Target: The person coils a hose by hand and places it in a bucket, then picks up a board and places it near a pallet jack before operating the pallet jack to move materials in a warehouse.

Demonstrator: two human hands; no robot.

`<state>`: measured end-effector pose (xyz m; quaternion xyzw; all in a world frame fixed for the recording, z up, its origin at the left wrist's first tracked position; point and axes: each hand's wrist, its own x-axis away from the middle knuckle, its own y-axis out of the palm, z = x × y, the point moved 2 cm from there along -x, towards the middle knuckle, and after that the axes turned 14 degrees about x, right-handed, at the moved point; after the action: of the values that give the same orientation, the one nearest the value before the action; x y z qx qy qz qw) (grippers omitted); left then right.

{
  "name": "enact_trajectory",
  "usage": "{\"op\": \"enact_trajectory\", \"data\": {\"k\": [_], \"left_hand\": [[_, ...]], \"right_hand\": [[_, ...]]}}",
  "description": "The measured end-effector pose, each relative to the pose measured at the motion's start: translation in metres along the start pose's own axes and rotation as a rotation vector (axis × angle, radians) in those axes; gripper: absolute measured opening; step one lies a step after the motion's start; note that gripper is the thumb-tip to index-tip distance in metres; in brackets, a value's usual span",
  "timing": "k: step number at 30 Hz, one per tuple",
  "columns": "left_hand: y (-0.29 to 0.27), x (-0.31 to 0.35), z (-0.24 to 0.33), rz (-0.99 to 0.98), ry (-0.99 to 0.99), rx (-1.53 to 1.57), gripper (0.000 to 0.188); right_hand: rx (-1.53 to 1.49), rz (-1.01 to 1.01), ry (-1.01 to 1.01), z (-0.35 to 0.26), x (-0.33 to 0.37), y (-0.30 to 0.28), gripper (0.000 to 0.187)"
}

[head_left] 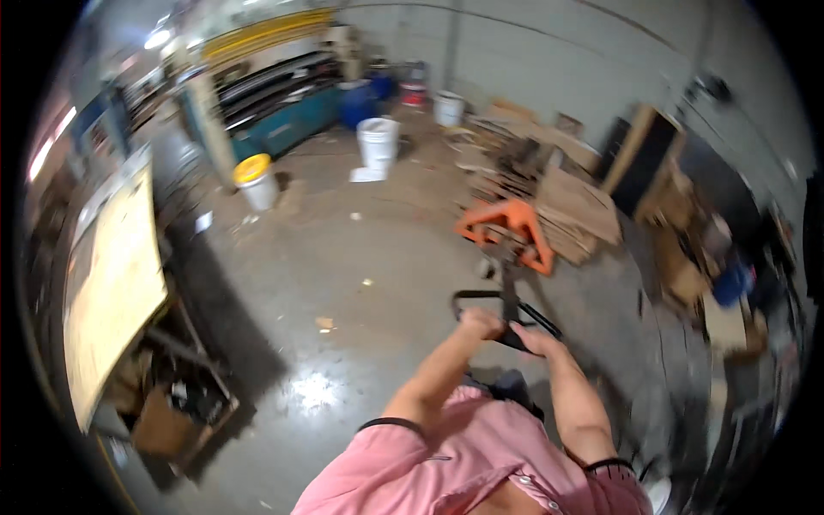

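Observation:
Both my arms reach forward to the black loop handle (477,294) of an orange pallet jack (536,225). My left hand (482,323) is closed round the left side of the handle. On its right side my right hand (534,340) grips the bar, close to the left one. The handle's shaft runs away from me to the jack's orange body, which stands just ahead and to the right. Flattened cardboard (573,206) lies behind and beside the jack, and its forks are hidden from me.
A workbench with a pale wooden top (120,283) stands at left. White buckets (378,142), one with a yellow lid (252,168), and blue drums (357,106) are farther off by a teal machine (287,120). Boxes and scrap (678,249) pile along the right wall.

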<state>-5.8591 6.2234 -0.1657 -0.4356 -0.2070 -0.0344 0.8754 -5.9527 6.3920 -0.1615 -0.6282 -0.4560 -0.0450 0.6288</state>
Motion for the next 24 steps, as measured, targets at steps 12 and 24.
{"op": "enact_trajectory", "data": {"k": [12,24], "left_hand": [[0.054,0.187,0.102,-0.006,0.257,-0.177,0.029],[0.056,0.376,0.290,-0.284,0.249,-0.035,0.051]], "right_hand": [[0.120,-0.024,-0.157,0.019,0.248,0.002,0.079],[0.014,0.088,-0.239,0.087,0.470,0.035,0.070]]}}
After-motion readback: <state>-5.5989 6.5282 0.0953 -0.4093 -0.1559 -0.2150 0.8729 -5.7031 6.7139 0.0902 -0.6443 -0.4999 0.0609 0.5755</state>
